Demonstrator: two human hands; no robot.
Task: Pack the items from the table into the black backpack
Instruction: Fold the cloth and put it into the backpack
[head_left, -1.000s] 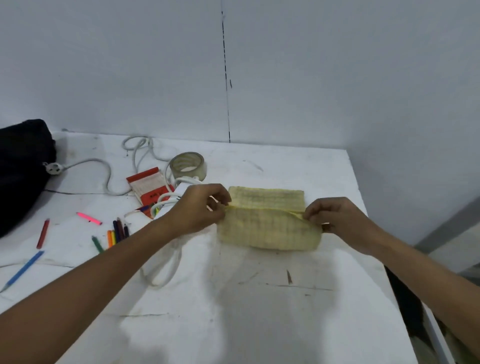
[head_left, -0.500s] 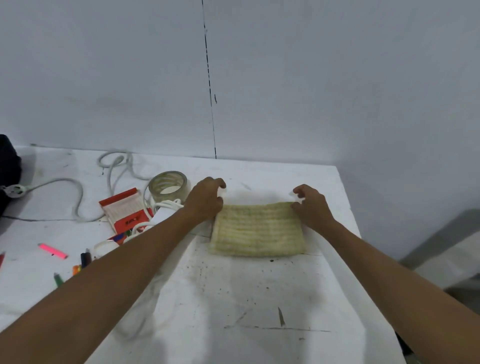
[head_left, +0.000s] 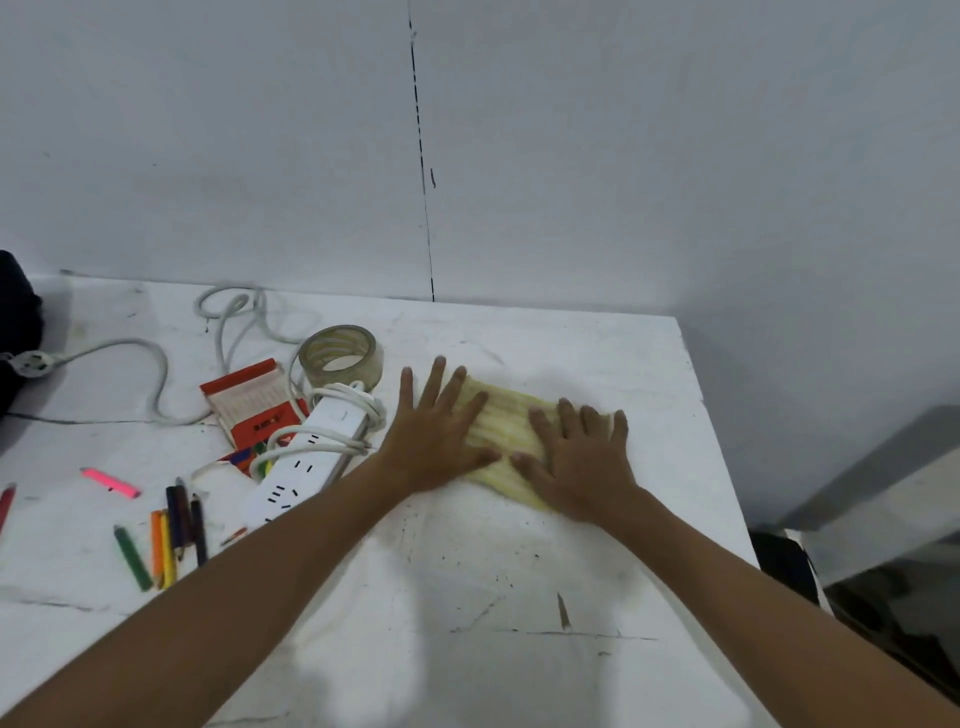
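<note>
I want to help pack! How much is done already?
Nothing looks packed yet. Both hands, left and right, press flat on the folded yellow cloth. Tape roll, power strip, orange box and colored pencils wait on the table. The black backpack sits far left.

We see a pale yellow cloth (head_left: 506, 423) with a ribbed weave lying on a white table (head_left: 519, 597) marked with dark scratches and specks. At nine o'clock from it lies a white power strip (head_left: 311, 462) wound in its white cord, and a red-and-white box (head_left: 254, 402). The tape roll (head_left: 340, 356) at ten o'clock is translucent tan. Toward eight o'clock lie a pink marker (head_left: 110, 483) and pencils (head_left: 163, 535) in green, orange, yellow and dark blue. The backpack (head_left: 15, 322) is black.
</note>
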